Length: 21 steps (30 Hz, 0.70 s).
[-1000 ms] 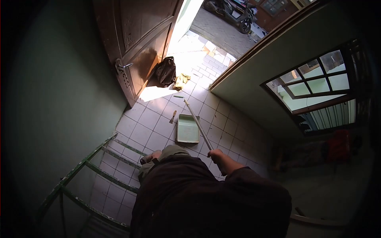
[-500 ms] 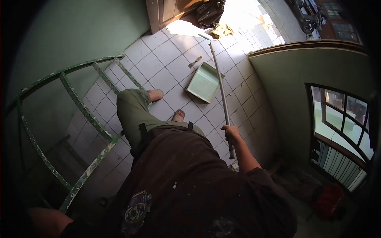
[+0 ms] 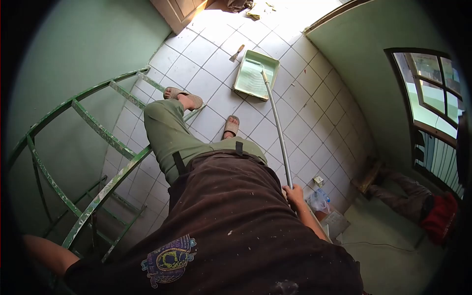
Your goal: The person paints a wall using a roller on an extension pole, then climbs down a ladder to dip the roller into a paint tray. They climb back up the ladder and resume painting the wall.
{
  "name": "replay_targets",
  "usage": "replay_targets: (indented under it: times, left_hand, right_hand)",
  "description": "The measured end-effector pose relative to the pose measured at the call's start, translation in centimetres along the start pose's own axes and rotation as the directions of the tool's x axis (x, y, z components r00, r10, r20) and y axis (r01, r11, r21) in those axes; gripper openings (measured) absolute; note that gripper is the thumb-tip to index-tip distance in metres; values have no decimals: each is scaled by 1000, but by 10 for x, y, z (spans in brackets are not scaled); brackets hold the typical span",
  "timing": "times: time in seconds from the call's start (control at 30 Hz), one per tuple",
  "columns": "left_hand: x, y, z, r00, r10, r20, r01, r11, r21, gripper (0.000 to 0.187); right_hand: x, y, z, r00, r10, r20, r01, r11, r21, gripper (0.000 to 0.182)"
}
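Note:
My right hand [image 3: 295,194] is wrapped around the metal extension pole of a paint roller [image 3: 279,125]. The pole slants away to a pale green paint tray [image 3: 240,81] on the floor, and the roller head [image 3: 254,62] rests inside it, on light green paint. At the lower left my left forearm [image 3: 46,253] reaches toward a paint-spattered green metal ladder [image 3: 105,128]; the hand itself is outside the picture. One sandalled foot [image 3: 184,98] is at a ladder rung, the other sandal [image 3: 231,125] lower in the middle. A putty knife [image 3: 237,52] lies beside the tray.
White floor tiles [image 3: 201,59] run between green walls. A wooden door [image 3: 179,14] stands at the top, near a yellow cloth [image 3: 255,11]. At right are a window [image 3: 432,88], a plastic bag [image 3: 318,200], a box [image 3: 337,223] and red cloth [image 3: 439,216]. Another green metal frame [image 3: 118,216] stands lower left.
The roller head has come down from beyond the tray into it. My right hand has moved slightly down and right with the pole. The view has shifted, showing more floor at right.

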<state>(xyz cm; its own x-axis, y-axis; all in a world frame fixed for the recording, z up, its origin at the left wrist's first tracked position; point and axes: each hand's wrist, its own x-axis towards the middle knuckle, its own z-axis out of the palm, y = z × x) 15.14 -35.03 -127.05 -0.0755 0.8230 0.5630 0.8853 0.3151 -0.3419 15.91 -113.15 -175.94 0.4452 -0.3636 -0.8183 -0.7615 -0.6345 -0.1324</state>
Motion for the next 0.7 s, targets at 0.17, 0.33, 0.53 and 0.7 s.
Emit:
replay_targets:
  times: [0.17,0.33,0.53,0.7]
  left_hand:
    - [36,11,36,959,46,-279,-54,998,-21,47]
    - [36,125,106,776,256,-577,-454,861,-229,49]
    - [-445,302,94,-84,962,-260,-505,-266,-821,48]
    - [-712,250,89,-774,593,-220,-188,-547,-816,49]
  right_hand:
    - [38,-20,23,999,-44,-19,46,993,113,30]
    - [61,-53,33,995,-93,-33,98,978,186,49]
    - [50,-81,32,989,-147,-6,146,982,119,59]
    - [38,-108,24,983,-180,-26,181,983,40,57]
